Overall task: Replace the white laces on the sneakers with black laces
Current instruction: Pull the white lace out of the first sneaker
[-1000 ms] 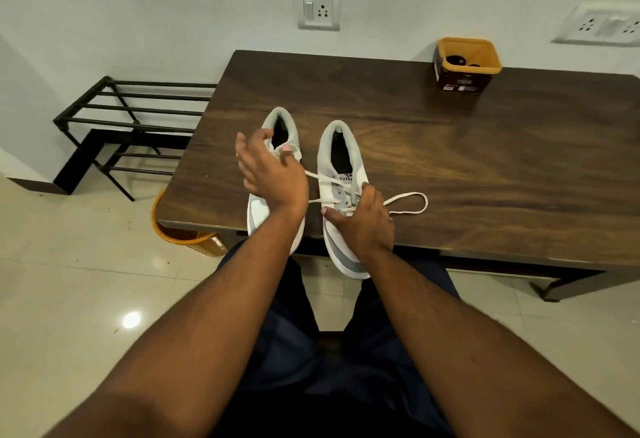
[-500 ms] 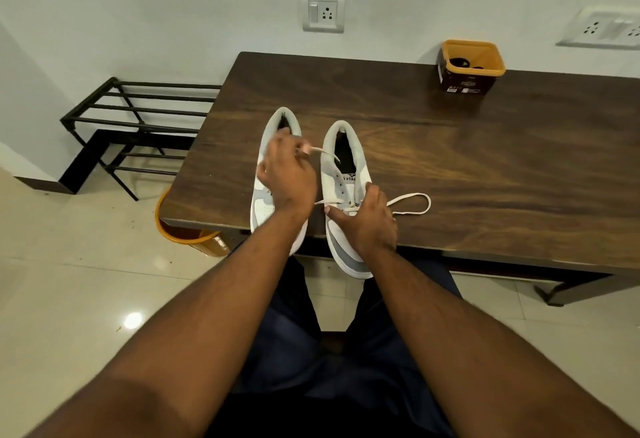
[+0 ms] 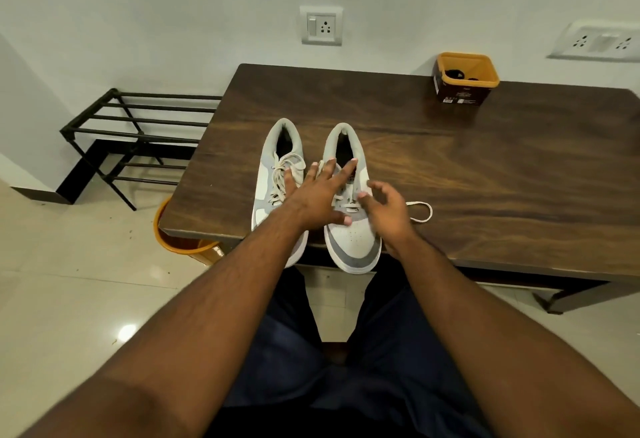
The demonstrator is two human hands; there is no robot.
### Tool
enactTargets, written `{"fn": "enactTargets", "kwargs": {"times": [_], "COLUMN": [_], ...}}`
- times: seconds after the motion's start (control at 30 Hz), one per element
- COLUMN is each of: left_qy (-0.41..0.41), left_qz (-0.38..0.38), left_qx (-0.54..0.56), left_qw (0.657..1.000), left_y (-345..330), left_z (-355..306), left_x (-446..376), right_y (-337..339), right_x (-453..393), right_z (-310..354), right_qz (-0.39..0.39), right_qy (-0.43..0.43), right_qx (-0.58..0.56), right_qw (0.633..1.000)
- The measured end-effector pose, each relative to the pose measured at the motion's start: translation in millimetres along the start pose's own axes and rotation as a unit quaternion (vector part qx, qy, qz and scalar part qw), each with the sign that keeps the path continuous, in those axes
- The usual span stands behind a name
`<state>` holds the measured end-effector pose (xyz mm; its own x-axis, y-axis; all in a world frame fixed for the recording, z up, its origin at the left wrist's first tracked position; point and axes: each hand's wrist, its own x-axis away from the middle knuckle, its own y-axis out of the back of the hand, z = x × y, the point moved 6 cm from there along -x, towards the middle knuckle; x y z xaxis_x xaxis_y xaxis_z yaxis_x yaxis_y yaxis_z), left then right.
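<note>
Two grey-and-white sneakers sit side by side near the front edge of the table (image 3: 485,167), toes hanging slightly over it. The left sneaker (image 3: 277,191) has its white lace in place, loosely tied. The right sneaker (image 3: 349,229) is partly unlaced: a loose white lace end (image 3: 420,210) loops out on the wood beside it, while the lower crossings remain threaded.

The left hand (image 3: 320,200) lies spread across the upper part of the right sneaker, fingers straight and splayed, holding nothing. The right hand (image 3: 386,207) hangs just beside that shoe, fingers loosely curled, gripping nothing that I can see; the lace end lies close to it but apart.

The black laces are probably the dark coils in the orange tub (image 3: 465,77) at the far side of the table, well apart from the shoes.

The risks, as I judge them: pulling hard on the lace with the shoe unsteadied could drag it off the edge, since the toe already overhangs. A lace tip could also snag in an eyelet if yanked at an angle
</note>
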<state>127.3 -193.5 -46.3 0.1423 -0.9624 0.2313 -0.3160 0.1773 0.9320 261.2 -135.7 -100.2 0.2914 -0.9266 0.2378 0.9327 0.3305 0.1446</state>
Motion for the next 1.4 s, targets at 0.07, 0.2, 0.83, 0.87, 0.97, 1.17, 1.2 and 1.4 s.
{"fn": "enactTargets", "kwargs": {"times": [0.07, 0.2, 0.83, 0.87, 0.97, 1.17, 1.2, 1.4], "left_qy": [-0.01, -0.027, 0.052, 0.056, 0.058, 0.059, 0.059, 0.06], "left_qz": [0.012, 0.02, -0.005, -0.006, -0.003, 0.008, 0.008, 0.009], "left_qx": [-0.016, -0.043, -0.091, -0.093, -0.094, -0.098, -0.099, -0.098], "left_qw": [1.0, 0.998, 0.994, 0.994, 0.994, 0.993, 0.993, 0.993], "left_y": [-3.0, -22.0, -35.8, -35.5, -35.4, -35.3, -35.7, -36.3], "left_z": [-1.0, -7.1, 4.9, 4.9, 4.0, 2.4, 2.5, 1.8], "left_x": [-1.8, -7.3, -11.8, -11.5, -10.8, -10.3, -10.1, -9.9], "right_y": [20.7, 16.5, -8.3, -10.2, -7.6, 10.5, 8.3, 4.5], "right_x": [2.4, 3.2, 22.5, 25.0, 20.8, 0.8, 0.1, 2.3], "right_z": [9.9, 24.3, 14.5, 15.0, 14.5, 11.9, 13.5, 21.0], "right_qz": [-0.084, -0.041, 0.158, 0.175, 0.156, -0.004, 0.001, 0.01], "right_qy": [0.088, 0.19, 0.161, 0.124, 0.03, 0.019, 0.026, 0.067], "right_qx": [0.084, 0.269, 0.397, 0.366, 0.231, 0.226, 0.253, 0.302], "right_qw": [0.989, 0.943, 0.89, 0.906, 0.96, 0.974, 0.967, 0.951]}}
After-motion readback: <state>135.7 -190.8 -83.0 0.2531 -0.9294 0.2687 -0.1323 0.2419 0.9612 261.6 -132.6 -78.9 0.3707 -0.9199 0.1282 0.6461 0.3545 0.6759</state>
